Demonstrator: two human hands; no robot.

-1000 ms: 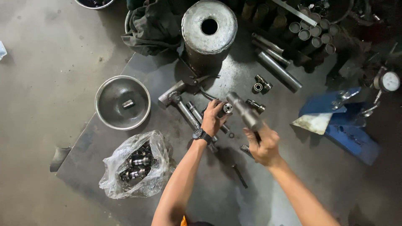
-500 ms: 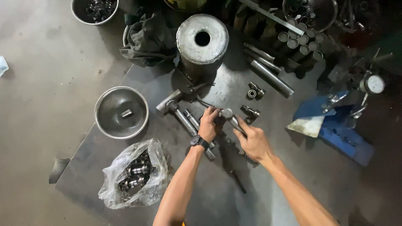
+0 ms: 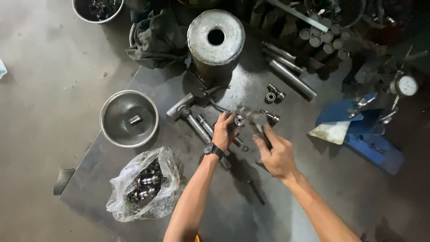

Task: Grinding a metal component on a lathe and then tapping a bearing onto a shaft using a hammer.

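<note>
My left hand (image 3: 224, 130), with a black watch on the wrist, pinches a small round metal part (image 3: 240, 120) against the dark steel plate (image 3: 313, 179) on the floor. My right hand (image 3: 277, 154) grips the handle of a steel hammer (image 3: 250, 115). The hammer's head is right beside the small part, at my left fingertips. Whether head and part touch I cannot tell. A second hammer (image 3: 183, 112) and a metal rod lie on the plate just left of my left hand.
A big steel cylinder with a centre hole (image 3: 216, 38) stands behind. A steel bowl (image 3: 104, 130) holds one small piece. Also here: a plastic bag of metal parts (image 3: 145, 188), steel tubes (image 3: 291, 78), small bearings (image 3: 273, 94), a blue object (image 3: 358, 130), a dial gauge (image 3: 406, 85).
My right hand has brought the hammer down from a raised, tilted position to the small part held by my left hand. The left hand has stayed in place.
</note>
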